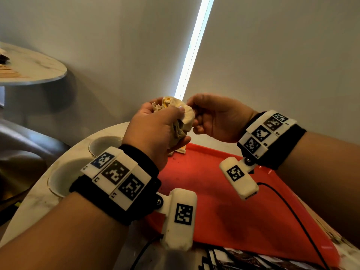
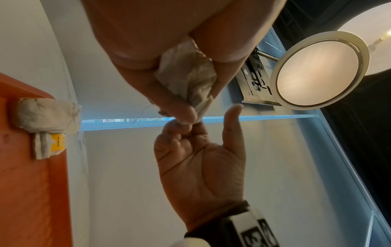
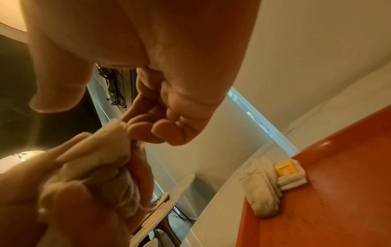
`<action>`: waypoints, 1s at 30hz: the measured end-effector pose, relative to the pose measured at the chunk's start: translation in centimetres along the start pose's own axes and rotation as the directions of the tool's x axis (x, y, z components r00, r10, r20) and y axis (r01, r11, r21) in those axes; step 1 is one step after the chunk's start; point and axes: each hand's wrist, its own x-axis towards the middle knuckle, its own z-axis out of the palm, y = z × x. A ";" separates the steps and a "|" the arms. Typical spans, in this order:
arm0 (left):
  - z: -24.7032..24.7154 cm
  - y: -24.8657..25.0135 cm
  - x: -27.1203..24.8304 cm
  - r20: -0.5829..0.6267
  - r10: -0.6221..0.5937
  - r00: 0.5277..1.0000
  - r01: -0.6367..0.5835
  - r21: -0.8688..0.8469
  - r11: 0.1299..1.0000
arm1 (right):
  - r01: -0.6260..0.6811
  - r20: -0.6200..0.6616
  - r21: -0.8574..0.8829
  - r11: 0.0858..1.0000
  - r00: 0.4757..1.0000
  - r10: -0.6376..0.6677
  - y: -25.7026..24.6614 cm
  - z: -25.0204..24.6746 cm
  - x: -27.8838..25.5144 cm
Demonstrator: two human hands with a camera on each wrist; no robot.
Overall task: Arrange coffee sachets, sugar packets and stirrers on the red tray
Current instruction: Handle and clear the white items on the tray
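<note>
Head view has your left hand (image 1: 155, 131) closed around a crumpled bundle of pale packets (image 1: 181, 117), held up above the far edge of the red tray (image 1: 224, 201). Your right hand (image 1: 216, 117) meets it from the other side, fingers curled, thumb and fingertips pinching the bundle's edge. From the left wrist you see that pinch at the bundle's lower tip, with one right finger (image 2: 232, 127) sticking out straight. From the right wrist the bundle (image 3: 95, 167) fills your left fist, blurred, and what kind of packets these are cannot be told.

On the tray's far corner lies another pale crumpled packet (image 3: 262, 188), overhanging the rim, with a small folded one bearing a yellow label (image 3: 287, 173) touching it.

Left of the tray on the marble table (image 1: 39, 201) stand two white cups (image 1: 64, 178). Dark printed sachets (image 1: 243, 260) lie at the near edge, just beside the tray. A second round table (image 1: 39, 69) stands well apart at far left.
</note>
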 end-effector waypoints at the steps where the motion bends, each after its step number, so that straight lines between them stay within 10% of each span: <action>1: 0.0 0.0 -0.1 0.003 -0.002 1.000 0.002 -0.010 1.000 | 0.011 -0.008 -0.016 1.000 1.000 -0.011 0.0 0.2 -0.2; 30: -0.7 -0.6 1.5 0.012 -0.077 0.997 0.078 -0.035 0.996 | 0.113 -0.233 0.050 0.992 0.967 -0.099 1.8 1.2 -0.6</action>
